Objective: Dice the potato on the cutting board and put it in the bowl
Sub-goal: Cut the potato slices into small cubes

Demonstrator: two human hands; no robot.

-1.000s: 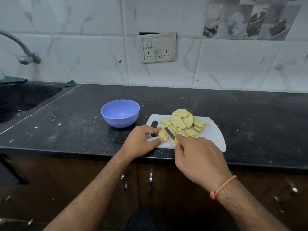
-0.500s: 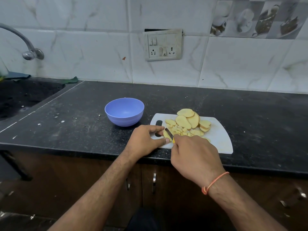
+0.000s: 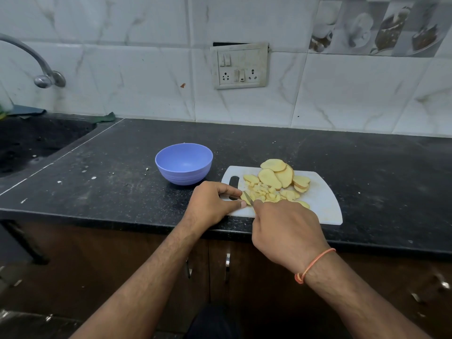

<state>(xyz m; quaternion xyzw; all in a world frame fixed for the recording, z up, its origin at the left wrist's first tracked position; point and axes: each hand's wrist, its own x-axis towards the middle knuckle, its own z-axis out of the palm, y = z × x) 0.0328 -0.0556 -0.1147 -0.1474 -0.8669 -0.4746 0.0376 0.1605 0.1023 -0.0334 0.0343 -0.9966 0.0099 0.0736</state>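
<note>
- Left hand [image 3: 210,204], centre of frame: grip pinching a potato slice [image 3: 245,197] between forefinger and thumb, pinning it flat at the near-left end of the cutting board [image 3: 322,199].
- Left of the board, mid-frame: blue bowl [image 3: 184,163] on the dark counter [image 3: 367,167], nothing visible inside; just beside the board, not touching.
- Knife [image 3: 249,198]: short blade angled across the pinned slice; handle hidden in the fist.
- Diced bits [image 3: 265,192] heaped just right of the blade; whole slices [image 3: 276,176] fanned at the board's far edge, not yet cut.
- Right hand [image 3: 288,231], lower centre-right: grip clenched round the knife handle.
- Handling, as a judgement: slices stiff but wet and slippery, light, apt to skid; best held flat by the edge away from the blade, dice scooped rather than pinched.
</note>
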